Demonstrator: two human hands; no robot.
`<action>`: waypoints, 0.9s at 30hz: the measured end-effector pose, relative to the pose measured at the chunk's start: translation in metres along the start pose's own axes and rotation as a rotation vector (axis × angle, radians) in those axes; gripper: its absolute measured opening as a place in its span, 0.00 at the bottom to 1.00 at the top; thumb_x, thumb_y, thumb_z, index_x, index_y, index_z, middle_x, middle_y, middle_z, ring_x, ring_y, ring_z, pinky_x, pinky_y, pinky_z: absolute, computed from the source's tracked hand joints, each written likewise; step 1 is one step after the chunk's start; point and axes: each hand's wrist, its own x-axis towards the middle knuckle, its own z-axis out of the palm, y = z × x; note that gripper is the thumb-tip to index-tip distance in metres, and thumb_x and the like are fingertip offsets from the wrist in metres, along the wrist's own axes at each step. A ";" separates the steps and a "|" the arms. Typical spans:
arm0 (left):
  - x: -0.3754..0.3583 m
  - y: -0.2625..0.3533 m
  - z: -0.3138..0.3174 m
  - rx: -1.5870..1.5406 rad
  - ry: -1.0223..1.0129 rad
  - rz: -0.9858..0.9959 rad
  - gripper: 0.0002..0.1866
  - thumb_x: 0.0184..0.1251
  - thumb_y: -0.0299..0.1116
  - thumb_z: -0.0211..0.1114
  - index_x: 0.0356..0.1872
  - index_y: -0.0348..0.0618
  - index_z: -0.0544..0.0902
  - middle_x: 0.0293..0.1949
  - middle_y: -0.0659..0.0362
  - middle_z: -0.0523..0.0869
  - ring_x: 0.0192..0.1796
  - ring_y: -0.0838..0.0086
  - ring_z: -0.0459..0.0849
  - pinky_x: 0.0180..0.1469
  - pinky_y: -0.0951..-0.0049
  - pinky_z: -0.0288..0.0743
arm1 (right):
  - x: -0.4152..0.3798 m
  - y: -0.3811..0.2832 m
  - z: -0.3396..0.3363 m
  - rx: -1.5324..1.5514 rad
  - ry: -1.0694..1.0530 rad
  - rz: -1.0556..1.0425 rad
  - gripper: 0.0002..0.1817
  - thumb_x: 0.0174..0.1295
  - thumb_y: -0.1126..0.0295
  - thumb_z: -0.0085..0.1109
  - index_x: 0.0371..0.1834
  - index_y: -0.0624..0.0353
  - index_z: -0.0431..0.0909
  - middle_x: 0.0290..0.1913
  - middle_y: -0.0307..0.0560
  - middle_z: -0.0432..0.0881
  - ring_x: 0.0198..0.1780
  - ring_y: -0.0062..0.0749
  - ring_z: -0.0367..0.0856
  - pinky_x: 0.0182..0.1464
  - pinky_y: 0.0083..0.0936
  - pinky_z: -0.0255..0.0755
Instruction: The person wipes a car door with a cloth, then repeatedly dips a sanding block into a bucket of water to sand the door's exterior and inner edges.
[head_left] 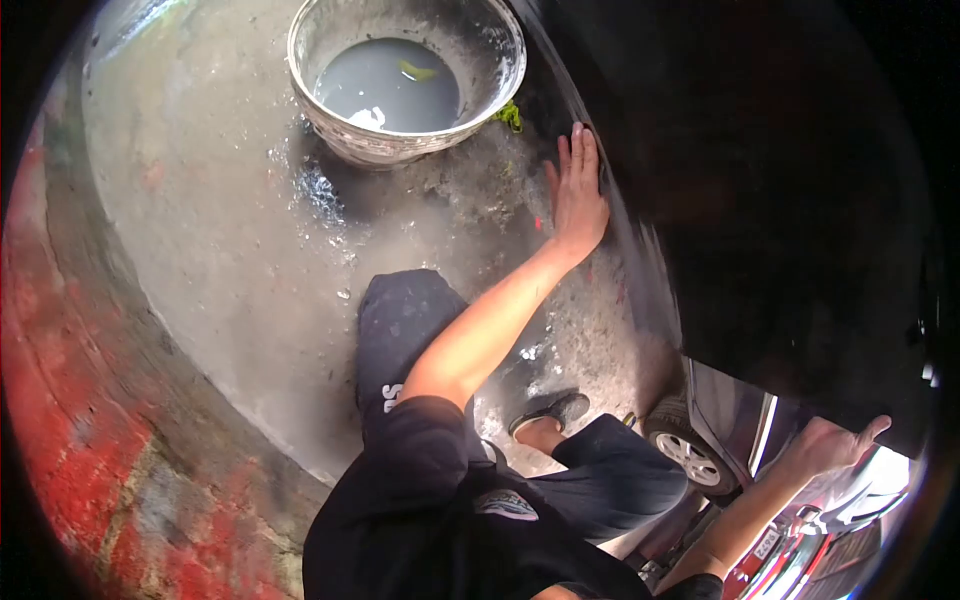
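Observation:
A large glossy black panel fills the right side of the head view. My left hand lies flat along its left edge, fingers stretched out and close together. At the panel's lower edge is my right hand, its thumb sticking out to the side and its other fingers hidden. A worn bucket stands on the floor beyond my left hand, partly filled with cloudy grey water. In that water floats a yellow-green piece of something.
Wet grey concrete floor spreads to the left, with a red-stained border along it. A bright green scrap lies beside the bucket. Lower right, a car wheel and a red vehicle with a number plate appear.

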 end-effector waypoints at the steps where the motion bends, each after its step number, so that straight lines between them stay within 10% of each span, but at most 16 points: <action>1: 0.011 -0.004 -0.001 -0.010 0.084 0.051 0.50 0.58 0.17 0.62 0.84 0.32 0.49 0.86 0.44 0.48 0.86 0.40 0.48 0.81 0.32 0.48 | 0.004 0.003 -0.001 0.006 0.000 -0.007 0.28 0.81 0.59 0.54 0.72 0.74 0.70 0.71 0.62 0.78 0.67 0.50 0.80 0.77 0.45 0.69; 7: 0.106 -0.031 -0.037 0.087 0.318 0.197 0.47 0.59 0.18 0.62 0.82 0.30 0.53 0.85 0.43 0.51 0.85 0.42 0.52 0.81 0.36 0.52 | 0.006 0.005 -0.009 0.079 -0.053 0.015 0.29 0.82 0.59 0.53 0.72 0.75 0.70 0.70 0.62 0.78 0.66 0.50 0.81 0.76 0.45 0.70; 12: -0.023 0.010 0.008 0.115 0.020 0.056 0.50 0.58 0.20 0.63 0.83 0.29 0.50 0.86 0.42 0.47 0.87 0.47 0.48 0.82 0.36 0.48 | -0.006 -0.006 0.002 -0.034 -0.007 -0.011 0.29 0.82 0.58 0.52 0.71 0.76 0.71 0.71 0.62 0.78 0.67 0.50 0.81 0.76 0.45 0.70; 18: 0.156 -0.050 -0.036 -0.325 0.386 0.284 0.43 0.60 0.12 0.49 0.81 0.25 0.52 0.83 0.34 0.53 0.85 0.44 0.51 0.87 0.58 0.43 | -0.003 0.000 0.005 0.001 0.017 0.004 0.29 0.81 0.58 0.53 0.71 0.75 0.71 0.70 0.61 0.79 0.66 0.50 0.82 0.75 0.44 0.72; 24: 0.045 -0.017 -0.005 -0.210 0.188 0.055 0.46 0.63 0.18 0.58 0.84 0.34 0.49 0.85 0.42 0.50 0.86 0.46 0.50 0.84 0.45 0.45 | -0.008 -0.007 -0.002 -0.554 -0.032 -0.182 0.30 0.80 0.57 0.55 0.71 0.76 0.71 0.70 0.61 0.79 0.66 0.49 0.82 0.75 0.43 0.72; 27: 0.075 -0.033 -0.004 -0.258 0.265 0.096 0.46 0.63 0.19 0.58 0.84 0.34 0.49 0.85 0.42 0.52 0.86 0.46 0.50 0.83 0.42 0.46 | 0.021 0.009 -0.014 0.177 -0.017 0.102 0.31 0.81 0.56 0.54 0.72 0.76 0.70 0.71 0.62 0.78 0.67 0.48 0.81 0.75 0.44 0.72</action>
